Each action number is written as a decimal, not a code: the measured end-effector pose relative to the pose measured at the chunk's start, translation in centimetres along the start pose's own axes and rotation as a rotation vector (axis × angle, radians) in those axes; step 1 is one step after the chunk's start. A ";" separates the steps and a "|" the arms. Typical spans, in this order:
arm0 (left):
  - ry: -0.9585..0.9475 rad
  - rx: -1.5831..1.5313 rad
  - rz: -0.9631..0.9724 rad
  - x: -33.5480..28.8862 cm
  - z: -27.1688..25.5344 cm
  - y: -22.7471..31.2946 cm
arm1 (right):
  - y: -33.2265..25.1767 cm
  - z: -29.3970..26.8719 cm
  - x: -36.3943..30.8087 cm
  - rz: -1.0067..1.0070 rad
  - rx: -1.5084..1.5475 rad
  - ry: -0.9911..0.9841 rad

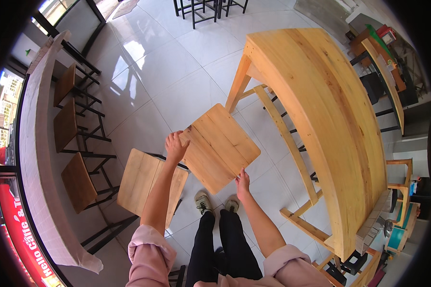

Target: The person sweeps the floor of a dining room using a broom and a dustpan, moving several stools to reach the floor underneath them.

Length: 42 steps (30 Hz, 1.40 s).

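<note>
A stool with a square wooden seat [221,149] is between my two hands, in front of my shoes. My left hand [176,146] is closed on the left edge of its seat, fingers over the top near a dark knot. Lower down, my right hand [243,182] grips the near right edge, thumb uppermost. The seat hides whatever is beneath it, so I cannot tell whether its legs touch the floor. Just left of it, partly behind my left forearm, stands another wooden-topped stool [135,184] with black metal legs.
A long wooden table [316,115] stands on my right, its crossbars low beside the held stool. Along the left runs a pale covered counter [36,158], with several stools [76,179] in a row. Black-legged furniture [206,12] stands at the far end of the tiled floor [177,91].
</note>
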<state>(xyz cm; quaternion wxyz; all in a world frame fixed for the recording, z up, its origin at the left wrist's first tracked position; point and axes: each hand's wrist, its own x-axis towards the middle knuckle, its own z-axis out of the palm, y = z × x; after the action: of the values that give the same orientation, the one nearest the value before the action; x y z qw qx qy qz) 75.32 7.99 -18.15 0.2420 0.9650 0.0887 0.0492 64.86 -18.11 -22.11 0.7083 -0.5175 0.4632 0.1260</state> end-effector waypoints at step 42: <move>-0.560 -0.266 0.051 14.9 16.4 18.5 | -13.5 -7.0 11.5 -0.345 0.195 0.271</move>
<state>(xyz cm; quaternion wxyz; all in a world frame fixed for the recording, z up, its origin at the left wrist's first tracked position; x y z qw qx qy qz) 94.95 -12.66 -23.00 0.3797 0.9028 -0.0127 -0.2015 76.23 -33.39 -23.04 0.6973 -0.5305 0.4686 -0.1129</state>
